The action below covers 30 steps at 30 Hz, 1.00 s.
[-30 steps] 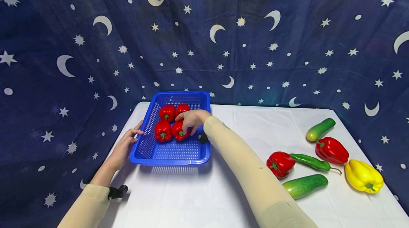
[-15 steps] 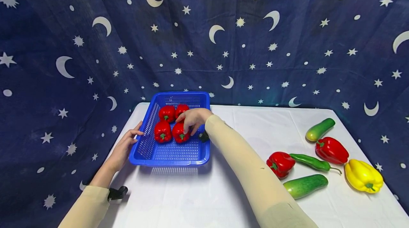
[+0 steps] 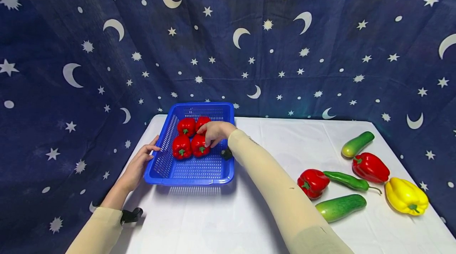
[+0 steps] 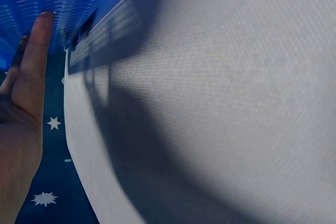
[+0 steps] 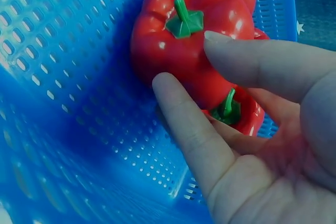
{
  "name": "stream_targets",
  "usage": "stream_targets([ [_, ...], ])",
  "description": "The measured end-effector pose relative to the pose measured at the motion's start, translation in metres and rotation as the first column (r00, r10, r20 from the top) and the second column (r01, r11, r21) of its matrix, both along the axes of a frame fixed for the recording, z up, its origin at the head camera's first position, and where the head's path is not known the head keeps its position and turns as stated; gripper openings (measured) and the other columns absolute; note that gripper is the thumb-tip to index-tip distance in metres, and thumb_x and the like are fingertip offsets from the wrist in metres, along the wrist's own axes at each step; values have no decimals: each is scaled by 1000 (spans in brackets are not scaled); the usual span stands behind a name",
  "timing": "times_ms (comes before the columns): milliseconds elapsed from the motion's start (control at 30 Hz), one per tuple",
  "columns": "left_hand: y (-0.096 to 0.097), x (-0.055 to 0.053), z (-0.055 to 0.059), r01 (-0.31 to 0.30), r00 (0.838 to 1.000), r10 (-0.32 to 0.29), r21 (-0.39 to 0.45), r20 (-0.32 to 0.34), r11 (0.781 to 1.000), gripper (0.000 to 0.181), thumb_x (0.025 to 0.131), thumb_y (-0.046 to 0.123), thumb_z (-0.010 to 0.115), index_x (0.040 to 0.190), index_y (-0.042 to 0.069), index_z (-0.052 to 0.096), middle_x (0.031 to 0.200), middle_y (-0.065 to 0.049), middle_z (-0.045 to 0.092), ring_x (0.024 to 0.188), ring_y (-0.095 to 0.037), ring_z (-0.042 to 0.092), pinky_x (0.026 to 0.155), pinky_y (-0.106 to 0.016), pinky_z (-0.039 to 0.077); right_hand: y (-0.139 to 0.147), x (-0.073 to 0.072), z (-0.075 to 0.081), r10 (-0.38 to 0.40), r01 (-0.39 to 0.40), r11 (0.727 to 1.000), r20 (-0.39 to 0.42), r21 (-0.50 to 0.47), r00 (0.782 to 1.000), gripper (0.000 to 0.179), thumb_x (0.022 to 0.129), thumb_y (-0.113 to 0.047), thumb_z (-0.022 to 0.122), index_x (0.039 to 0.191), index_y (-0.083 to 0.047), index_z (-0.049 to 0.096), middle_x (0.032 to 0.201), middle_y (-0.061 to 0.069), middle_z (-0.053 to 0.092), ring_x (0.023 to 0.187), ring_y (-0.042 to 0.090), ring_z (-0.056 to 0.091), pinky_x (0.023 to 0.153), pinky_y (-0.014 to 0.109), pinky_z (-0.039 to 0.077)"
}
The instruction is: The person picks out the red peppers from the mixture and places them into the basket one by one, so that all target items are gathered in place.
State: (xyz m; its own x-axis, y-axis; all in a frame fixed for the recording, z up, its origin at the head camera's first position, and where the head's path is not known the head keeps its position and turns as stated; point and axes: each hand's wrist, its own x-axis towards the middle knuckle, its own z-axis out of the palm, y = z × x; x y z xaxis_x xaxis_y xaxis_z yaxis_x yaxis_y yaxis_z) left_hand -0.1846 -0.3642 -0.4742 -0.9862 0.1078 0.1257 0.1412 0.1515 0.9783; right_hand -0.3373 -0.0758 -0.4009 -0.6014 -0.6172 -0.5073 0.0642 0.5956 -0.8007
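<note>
Red pepper (image 3: 198, 146) | in right hand (image 3: 215, 131) | stem (image 3: 202, 149) nearward | axis front-to-back

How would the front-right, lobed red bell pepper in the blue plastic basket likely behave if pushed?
The front-right, lobed red bell pepper would probably be slippery, judging by its glossy highlights. Its smooth, unwrinkled skin suggests it is fairly stiff. It may rock rather than roll freely, since its body is lobed.
</note>
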Motion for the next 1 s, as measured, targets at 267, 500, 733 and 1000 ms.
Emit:
stream_targets([
  [267,1,-1,0,11,1000,-11,15,3,1000,32,100,0,30,126,-4,48,172,-7,11,156,-35,-1,104,-11,30,2,2,6,10,-10,1000,-11,10,1000,74,86,15,66,154,-7,44,159,17,33,132,35,50,96,45,52],
  [500,2,-3,-1,14,1000,-14,26,-4,1000,32,100,-1,30,125,-3,49,171,-8,10,156,-35,-2,104,-12,30,9,2,21,29,-29,1000,-27,7,999,71,89,11,66,154,-1,40,159,17,37,131,41,52,101,48,49],
  [733,2,0,-1,11,1000,-11,21,-7,1000,32,100,-1,30,126,-5,48,171,-9,10,156,-35,-3,104,-11,29,28,4,43,95,-91,995,-140,35,986,60,97,-9,67,153,-3,43,153,19,44,124,39,59,95,44,53],
  [1000,4,4,-2,-16,1000,16,-10,-12,1000,33,101,-1,30,128,-6,47,171,-9,13,156,-34,0,105,-10,25,78,9,60,125,-133,991,-260,-12,958,53,99,-19,67,148,-8,51,150,18,50,123,29,61,91,41,55],
])
